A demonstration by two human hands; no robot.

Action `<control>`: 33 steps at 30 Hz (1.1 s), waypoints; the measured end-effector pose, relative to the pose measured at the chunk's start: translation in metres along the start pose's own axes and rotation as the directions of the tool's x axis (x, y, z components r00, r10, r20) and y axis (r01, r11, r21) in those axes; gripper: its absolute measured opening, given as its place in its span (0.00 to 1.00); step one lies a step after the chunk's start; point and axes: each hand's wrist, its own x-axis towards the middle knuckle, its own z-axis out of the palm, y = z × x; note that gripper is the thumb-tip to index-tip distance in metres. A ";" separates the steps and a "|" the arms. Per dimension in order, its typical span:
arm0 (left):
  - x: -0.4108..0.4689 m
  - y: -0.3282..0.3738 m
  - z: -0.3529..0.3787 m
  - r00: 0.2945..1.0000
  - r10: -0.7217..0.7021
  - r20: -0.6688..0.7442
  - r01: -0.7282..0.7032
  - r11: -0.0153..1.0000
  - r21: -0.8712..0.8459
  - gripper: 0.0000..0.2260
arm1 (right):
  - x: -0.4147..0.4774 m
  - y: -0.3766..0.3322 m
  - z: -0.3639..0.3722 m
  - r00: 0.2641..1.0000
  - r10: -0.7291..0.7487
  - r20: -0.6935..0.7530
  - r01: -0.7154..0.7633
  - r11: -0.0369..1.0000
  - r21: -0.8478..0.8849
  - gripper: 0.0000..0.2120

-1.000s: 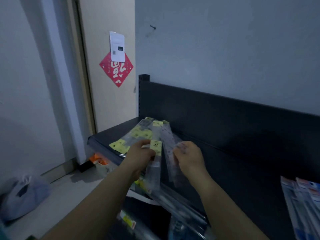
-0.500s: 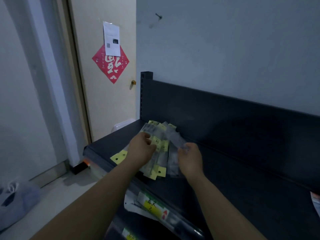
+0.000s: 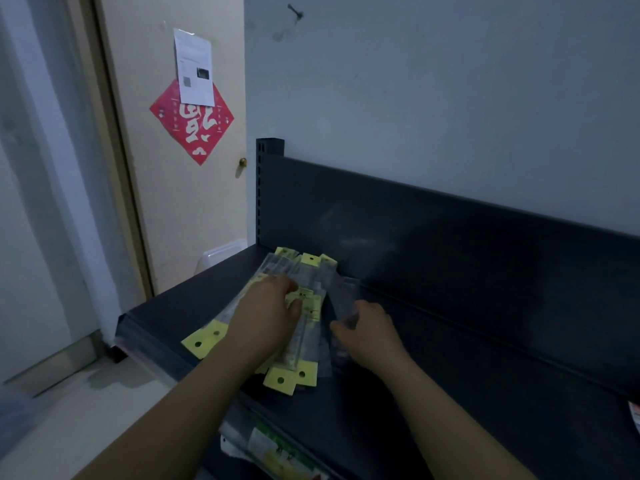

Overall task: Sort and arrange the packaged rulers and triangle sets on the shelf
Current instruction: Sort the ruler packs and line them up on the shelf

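Observation:
Several clear ruler packs with yellow header tabs [image 3: 304, 327] lie in a loose pile at the left end of the dark shelf [image 3: 433, 368]. My left hand [image 3: 266, 315] rests on top of the pile, its fingers curled onto the packs. My right hand [image 3: 369, 332] pinches a clear pack [image 3: 343, 294] at the pile's right side, close to the shelf's back panel. Yellow tabs stick out at the pile's near and far ends.
The shelf's dark back panel [image 3: 450, 237] rises behind the pile. A lower shelf holds more packaged goods [image 3: 273, 452]. A door [image 3: 173, 202] with a red paper diamond stands to the left, and a package edge [image 3: 633, 420] shows at the far right.
The packs I was holding up have come down onto the shelf pile. Both hands moved down and forward onto it, and the view has shifted left, away from the packages at right.

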 end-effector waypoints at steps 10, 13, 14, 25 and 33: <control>-0.019 0.021 -0.007 0.939 0.342 0.040 -0.343 0.939 0.008 0.11 | -0.073 -0.010 -0.047 0.985 -0.045 -0.164 0.018 0.987 -0.159 0.27; -0.027 0.029 -0.008 0.903 0.418 0.099 -0.420 0.907 0.004 0.14 | -0.101 -0.009 -0.049 0.977 -0.021 -0.210 -0.021 0.981 -0.193 0.26; -0.029 0.031 -0.008 0.888 0.445 0.112 -0.447 0.894 -0.011 0.15 | -0.110 -0.008 -0.050 0.972 -0.014 -0.233 -0.036 0.977 -0.210 0.26; -0.085 0.083 0.007 0.690 0.703 0.173 -0.666 0.710 -0.227 0.14 | -0.222 0.015 -0.055 0.859 0.167 -0.483 -0.311 0.921 -0.234 0.23; -0.133 0.141 0.013 0.542 0.824 0.169 -0.729 0.560 -0.393 0.16 | -0.296 0.041 -0.080 0.750 0.329 -0.574 -0.509 0.841 -0.182 0.22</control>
